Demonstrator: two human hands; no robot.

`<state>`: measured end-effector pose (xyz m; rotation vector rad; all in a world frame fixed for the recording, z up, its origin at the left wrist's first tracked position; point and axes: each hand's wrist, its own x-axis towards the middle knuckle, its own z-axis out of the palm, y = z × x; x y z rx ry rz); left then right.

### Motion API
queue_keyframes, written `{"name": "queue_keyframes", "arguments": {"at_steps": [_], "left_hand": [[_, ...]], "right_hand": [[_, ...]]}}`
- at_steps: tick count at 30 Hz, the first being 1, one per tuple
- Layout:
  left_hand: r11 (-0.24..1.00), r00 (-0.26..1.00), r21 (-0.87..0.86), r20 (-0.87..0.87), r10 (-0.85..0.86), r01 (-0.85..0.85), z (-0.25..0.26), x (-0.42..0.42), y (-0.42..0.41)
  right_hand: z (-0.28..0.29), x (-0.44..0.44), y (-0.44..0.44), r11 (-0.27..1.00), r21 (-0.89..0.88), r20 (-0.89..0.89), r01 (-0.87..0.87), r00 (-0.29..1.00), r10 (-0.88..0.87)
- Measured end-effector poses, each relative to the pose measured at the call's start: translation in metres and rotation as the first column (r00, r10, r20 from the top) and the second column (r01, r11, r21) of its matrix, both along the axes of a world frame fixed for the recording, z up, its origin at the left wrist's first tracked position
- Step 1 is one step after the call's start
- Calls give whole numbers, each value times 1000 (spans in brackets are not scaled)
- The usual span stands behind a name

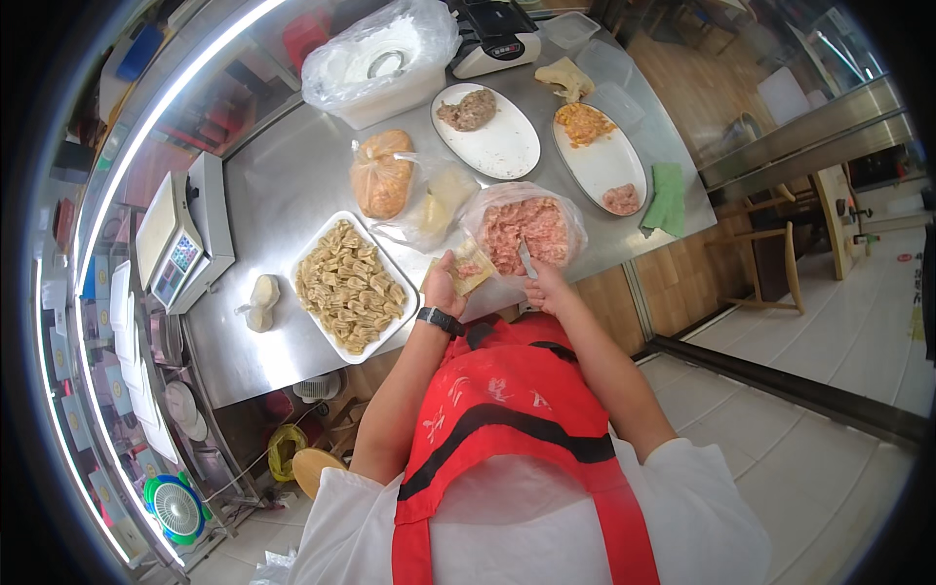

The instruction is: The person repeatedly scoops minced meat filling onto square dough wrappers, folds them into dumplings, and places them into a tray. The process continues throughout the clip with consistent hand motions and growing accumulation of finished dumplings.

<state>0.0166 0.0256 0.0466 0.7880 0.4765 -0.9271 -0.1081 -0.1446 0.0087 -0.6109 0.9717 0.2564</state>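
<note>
On my left hand (445, 285) lies a pale yellow dough wrapper (475, 270) with a smear of pink minced meat on it. My right hand (547, 287) grips a flat metal spreader (526, 257), its blade at the mound of raw minced meat (528, 227). That meat sits in an open clear plastic bag (574, 227) at the table's near edge. Just beyond my left hand a plastic bag of dough wrappers (437, 201) lies open. To the left, a white tray (413, 307) is filled with several folded dumplings (347, 285).
A tied bag of orange filling (382, 175) stands behind the tray. Two oval plates (512, 150) (599, 172) hold portions of filling. A green cloth (664, 197) lies at the right edge. A scale (186, 234), a small bag of dough (261, 301) and a plastic-covered white tub (380, 95) stand on the steel table (270, 197).
</note>
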Motion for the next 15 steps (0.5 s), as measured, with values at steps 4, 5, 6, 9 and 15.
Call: {"name": "queue_keyframes", "arguments": {"at_steps": [4, 5, 6, 9, 15], "left_hand": [[999, 1000, -38, -5, -9, 9, -3, 1, 1], [999, 1000, -43, -3, -19, 19, -4, 2, 1], [999, 1000, -30, 5, -13, 13, -7, 1, 1], [1000, 1000, 6, 21, 0, 0, -16, 2, 0], [998, 1000, 51, 15, -26, 25, -10, 0, -6]], "right_hand": [[-3, -15, -11, 972, 237, 135, 4, 990, -37], [-5, -19, -12, 954, 299, 161, 11, 985, -61], [-3, -21, -12, 951, 310, 176, 2, 983, -59], [7, -26, -11, 952, 305, 206, -35, 978, -30], [61, -19, 4, 905, -332, 200, -268, 917, 345]]}}
